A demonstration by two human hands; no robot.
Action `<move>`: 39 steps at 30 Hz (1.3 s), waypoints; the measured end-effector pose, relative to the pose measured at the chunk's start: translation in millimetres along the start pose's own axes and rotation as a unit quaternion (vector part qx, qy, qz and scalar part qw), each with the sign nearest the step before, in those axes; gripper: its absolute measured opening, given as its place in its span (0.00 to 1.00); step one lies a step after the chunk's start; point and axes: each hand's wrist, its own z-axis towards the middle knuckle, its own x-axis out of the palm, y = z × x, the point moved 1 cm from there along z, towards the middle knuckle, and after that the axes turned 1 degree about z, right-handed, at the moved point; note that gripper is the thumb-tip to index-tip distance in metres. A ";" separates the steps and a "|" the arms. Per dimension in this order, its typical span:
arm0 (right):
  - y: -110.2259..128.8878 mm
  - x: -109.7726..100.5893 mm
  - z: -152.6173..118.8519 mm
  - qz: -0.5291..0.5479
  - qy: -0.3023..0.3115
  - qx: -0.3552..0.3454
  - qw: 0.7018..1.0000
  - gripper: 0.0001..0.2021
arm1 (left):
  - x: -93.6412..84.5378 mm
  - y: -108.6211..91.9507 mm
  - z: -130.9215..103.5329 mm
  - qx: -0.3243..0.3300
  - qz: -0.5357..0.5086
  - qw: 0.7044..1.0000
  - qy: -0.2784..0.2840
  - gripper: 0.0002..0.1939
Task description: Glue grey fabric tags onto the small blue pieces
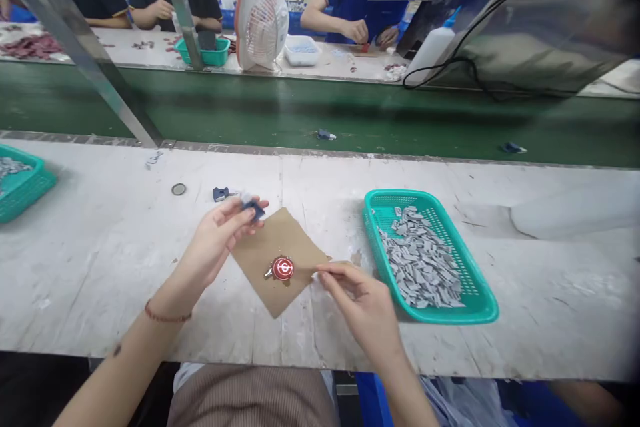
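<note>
My left hand (220, 230) is closed on a small dark blue plastic piece (254, 209), raised above the far left edge of a brown card (273, 233). On this card lies a round red badge (283, 268) with a white mark and a metal bit at its left. My right hand (357, 297) has its thumb and forefinger pinched together at the card's right edge. What those fingertips hold, if anything, is too small to make out. Another dark blue piece (221, 194) lies on the table just beyond my left hand.
To the right, a green basket (487, 303) holds many small grey pieces. Another green basket (37, 190) stands at the far left, and a round metal disc (179, 189) lies nearby. Blue pieces (327, 135) sit on the green belt (280, 107). Beyond it, several people work.
</note>
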 end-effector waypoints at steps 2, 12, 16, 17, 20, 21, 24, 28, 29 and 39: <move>-7.5 15.9 -2.0 -0.024 0.015 0.014 1.000 0.11 | -9.8 14.6 -20.9 -0.004 -0.001 0.999 -0.034 0.11; -15.3 22.3 -10.6 -0.137 -0.012 -0.016 0.990 0.13 | -25.5 69.4 -68.3 -0.028 0.017 0.996 -0.078 0.16; -14.0 25.9 -12.1 -0.157 0.000 -0.035 0.987 0.10 | -28.1 73.8 -70.5 -0.005 0.021 0.999 -0.050 0.13; -13.5 26.1 -12.8 -0.162 0.003 -0.041 0.986 0.10 | -28.8 74.9 -70.5 -0.003 0.020 0.999 -0.043 0.13; -11.7 25.0 -14.7 -0.172 0.021 -0.054 0.983 0.08 | -30.5 77.8 -70.2 0.000 0.015 0.999 -0.034 0.11; -11.2 24.4 -15.3 -0.175 0.028 -0.056 0.983 0.08 | -30.8 78.4 -69.9 0.000 0.013 0.999 -0.033 0.10; -10.8 23.2 -16.5 -0.185 0.041 -0.067 0.980 0.08 | -31.0 79.0 -69.1 0.002 0.008 1.000 -0.027 0.09; -13.7 24.3 -17.8 -0.208 0.045 -0.082 0.974 0.08 | -31.1 78.7 -68.3 0.000 -0.002 1.000 -0.024 0.09; -14.9 24.9 -18.2 -0.214 0.047 -0.087 0.972 0.07 | -31.0 78.6 -68.2 -0.001 -0.003 1.000 -0.023 0.09; -13.9 22.1 -11.9 -0.198 0.072 -0.032 0.977 0.06 | -30.8 79.5 -66.9 -0.009 -0.004 1.000 -0.023 0.09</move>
